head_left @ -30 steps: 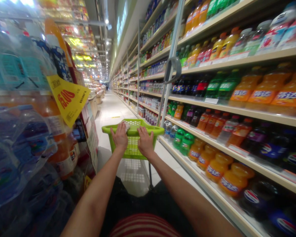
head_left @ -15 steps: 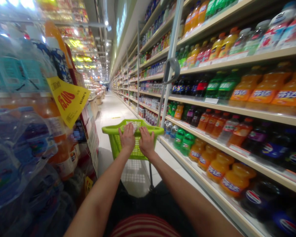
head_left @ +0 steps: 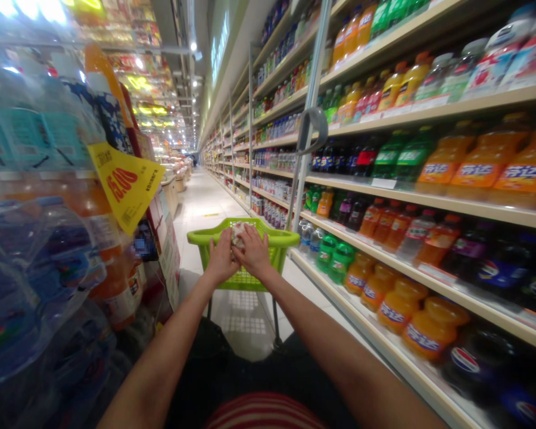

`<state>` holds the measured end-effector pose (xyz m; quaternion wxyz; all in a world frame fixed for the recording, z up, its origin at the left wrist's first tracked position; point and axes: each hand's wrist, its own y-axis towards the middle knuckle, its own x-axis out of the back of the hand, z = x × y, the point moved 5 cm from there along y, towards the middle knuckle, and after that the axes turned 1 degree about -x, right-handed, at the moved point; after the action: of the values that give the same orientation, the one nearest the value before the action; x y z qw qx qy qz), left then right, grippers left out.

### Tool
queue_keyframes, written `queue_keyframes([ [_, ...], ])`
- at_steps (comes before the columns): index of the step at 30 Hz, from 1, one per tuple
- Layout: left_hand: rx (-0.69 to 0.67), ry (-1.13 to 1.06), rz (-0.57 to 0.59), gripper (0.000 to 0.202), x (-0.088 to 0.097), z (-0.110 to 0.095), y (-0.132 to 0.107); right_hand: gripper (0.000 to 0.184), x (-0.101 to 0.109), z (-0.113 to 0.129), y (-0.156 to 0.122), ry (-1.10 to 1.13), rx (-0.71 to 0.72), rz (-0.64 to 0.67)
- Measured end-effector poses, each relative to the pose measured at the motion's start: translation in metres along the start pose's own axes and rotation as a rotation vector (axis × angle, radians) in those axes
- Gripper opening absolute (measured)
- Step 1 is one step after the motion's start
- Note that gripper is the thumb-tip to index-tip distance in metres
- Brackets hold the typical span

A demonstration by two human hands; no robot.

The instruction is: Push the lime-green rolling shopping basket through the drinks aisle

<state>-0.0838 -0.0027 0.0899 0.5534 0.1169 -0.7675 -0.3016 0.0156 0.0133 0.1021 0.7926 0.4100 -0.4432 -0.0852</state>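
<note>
A green plastic shopping cart [head_left: 196,237] stands in front of me, its basket level with my hands. At the near side of the basket is a small whitish-pink crumpled thing [head_left: 239,231], too blurred to tell its kind. My left hand [head_left: 222,260] closes on its left side. My right hand [head_left: 252,252] lies over its right side, fingers bent round it. The two hands meet, and their fingers hide part of the thing. The cart's grid wall shows below my wrists.
Shelves of bottled drinks [head_left: 397,313] line the right side. A grey ring-shaped fitting [head_left: 311,128] sticks out by the metal shelf post [head_left: 313,71]. Close on the left are stacked bottle packs [head_left: 40,250] with a yellow price sign [head_left: 127,187]. The tiled aisle [head_left: 205,196] runs ahead.
My right hand has moved left from the cart's near rim onto the whitish-pink thing. My left hand has shifted left and turned to its side. More of the thing shows, and the cart sits slightly farther right.
</note>
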Motion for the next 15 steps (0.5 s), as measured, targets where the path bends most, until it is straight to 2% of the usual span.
queue_keyframes([
  [4, 0.099, 0.133, 0.095, 0.072, 0.006, 0.013, -0.002, 0.043, -0.012, 0.010, 0.010, -0.068, 0.026, 0.022],
  [8, 0.114, 0.177, 0.096, 0.072, 0.006, 0.013, 0.000, 0.044, -0.022, 0.004, 0.007, -0.138, 0.087, 0.015],
  [11, 0.117, 0.192, 0.040, 0.068, 0.006, 0.012, -0.002, 0.042, -0.018, -0.010, 0.000, -0.152, 0.111, -0.021],
  [15, 0.136, 0.176, -0.040, 0.064, 0.006, 0.014, -0.005, 0.041, 0.003, -0.047, -0.010, -0.158, 0.062, -0.081],
])
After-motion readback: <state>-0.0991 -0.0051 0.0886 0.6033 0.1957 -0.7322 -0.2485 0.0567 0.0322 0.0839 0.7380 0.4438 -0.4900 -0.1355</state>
